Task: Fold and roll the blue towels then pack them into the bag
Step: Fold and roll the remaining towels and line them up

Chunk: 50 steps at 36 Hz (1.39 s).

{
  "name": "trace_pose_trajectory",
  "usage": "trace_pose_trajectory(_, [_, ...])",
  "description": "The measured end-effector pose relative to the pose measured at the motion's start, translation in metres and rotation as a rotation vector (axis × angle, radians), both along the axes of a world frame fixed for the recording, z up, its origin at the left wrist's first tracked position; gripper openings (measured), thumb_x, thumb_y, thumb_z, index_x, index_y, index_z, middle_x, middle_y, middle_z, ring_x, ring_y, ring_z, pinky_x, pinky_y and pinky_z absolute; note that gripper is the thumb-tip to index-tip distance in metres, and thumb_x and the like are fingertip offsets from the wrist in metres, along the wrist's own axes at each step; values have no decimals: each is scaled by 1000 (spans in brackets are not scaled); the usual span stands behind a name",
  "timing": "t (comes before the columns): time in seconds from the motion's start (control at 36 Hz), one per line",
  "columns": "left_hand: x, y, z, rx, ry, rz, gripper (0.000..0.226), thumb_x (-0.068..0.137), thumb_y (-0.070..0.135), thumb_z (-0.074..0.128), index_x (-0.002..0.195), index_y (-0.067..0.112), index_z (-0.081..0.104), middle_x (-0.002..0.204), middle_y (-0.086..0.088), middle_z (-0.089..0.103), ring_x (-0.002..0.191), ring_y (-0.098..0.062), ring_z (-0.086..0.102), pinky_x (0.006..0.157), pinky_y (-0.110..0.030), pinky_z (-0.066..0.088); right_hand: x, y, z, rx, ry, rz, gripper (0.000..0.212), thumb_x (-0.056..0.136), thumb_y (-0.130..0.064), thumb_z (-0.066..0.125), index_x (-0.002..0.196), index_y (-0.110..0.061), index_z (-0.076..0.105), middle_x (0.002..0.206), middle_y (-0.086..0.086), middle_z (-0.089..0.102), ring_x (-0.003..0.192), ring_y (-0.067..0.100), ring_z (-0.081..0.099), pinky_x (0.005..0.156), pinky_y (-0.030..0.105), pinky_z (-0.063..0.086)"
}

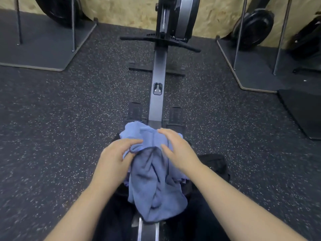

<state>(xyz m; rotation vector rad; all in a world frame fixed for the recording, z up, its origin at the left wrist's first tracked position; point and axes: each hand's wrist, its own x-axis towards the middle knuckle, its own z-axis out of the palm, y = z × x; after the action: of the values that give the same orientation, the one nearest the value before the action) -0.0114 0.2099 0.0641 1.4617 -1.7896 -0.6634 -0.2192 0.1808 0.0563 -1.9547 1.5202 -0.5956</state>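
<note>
A crumpled blue towel (152,185) hangs in front of me over the rowing machine's rail, low in the middle of the view. My left hand (116,157) pinches its dark-edged hem at the upper left. My right hand (175,148) rests on the cloth's upper right with fingers spread. More blue towel cloth (137,131) is bunched just beyond my hands. A black bag (215,164) lies on the floor to the right, mostly hidden behind my right forearm.
The rowing machine's grey rail (159,84) runs away from me to its flywheel housing (175,16), with footrests on both sides. Grey platforms with metal posts (41,47) stand at far left and far right. A black mat (302,112) lies at right on speckled rubber floor.
</note>
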Motion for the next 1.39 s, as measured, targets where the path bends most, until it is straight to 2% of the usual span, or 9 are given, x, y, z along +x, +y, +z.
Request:
trace_pose_trajectory(0.11, [5,-23,-23,-96,-98,-17,40,82,32,44,107,17,72,113,4,64,112,-5,50,95,-17,33,-11,-46,-19,-36,138,89,53,95,-15,58,144,-21,39,153,-1,32,140,12,30,105,10,16])
trace_pose_trajectory(0.28, [1,-52,-47,-73,-97,23,36,84,30,45,109,22,69,118,-8,65,120,-15,45,98,-19,29,-21,-107,-51,-39,267,176,57,93,-16,61,145,-23,38,157,1,23,139,23,34,105,31,32])
trace_pose_trajectory(0.44, [-1,-68,-62,-34,-265,36,37,90,41,39,126,40,46,141,-4,52,139,-26,31,106,-58,30,-20,-155,-82,-32,398,307,61,92,-18,62,146,-31,36,158,1,22,137,28,36,105,43,38])
trace_pose_trajectory(0.72, [1,-71,-79,-184,-378,-16,36,102,45,26,128,34,48,146,-5,42,141,-30,26,109,-52,18,-16,-205,-126,-16,538,484,66,90,-14,64,145,-37,36,159,-2,20,139,27,33,109,39,33])
trace_pose_trajectory(0.97, [5,-72,-86,-103,-289,-28,41,93,33,39,133,39,44,149,6,34,145,-24,17,111,-42,14,9,-226,-148,140,718,697,65,94,-19,61,146,-42,30,156,5,25,138,28,33,105,35,32])
trace_pose_trajectory(1.06, [5,-73,-88,-95,-275,-25,41,93,34,40,134,39,44,149,6,34,145,-24,18,111,-50,20,15,-224,-151,123,744,814,45,89,-34,64,133,-29,53,129,9,56,99,23,59,78,33,43])
trace_pose_trajectory(1.17, [6,-73,-90,-82,-265,-48,37,101,45,30,134,38,44,148,3,36,143,-25,23,103,-61,33,20,-221,-154,246,680,688,45,89,-6,55,125,-32,61,109,-1,62,90,19,58,73,23,41])
trace_pose_trajectory(1.28, [8,-71,-91,-79,-249,-60,36,102,49,24,134,45,38,149,5,35,144,-23,23,103,-60,34,19,-217,-141,210,626,556,32,90,-7,55,114,-22,69,100,0,66,92,18,60,67,20,34])
trace_pose_trajectory(1.39, [10,-68,-91,-105,-231,-57,36,102,47,24,133,43,41,149,5,35,144,-24,23,103,-61,35,15,-213,-133,58,562,419,37,87,-5,51,114,-21,69,113,6,67,104,26,59,80,27,40])
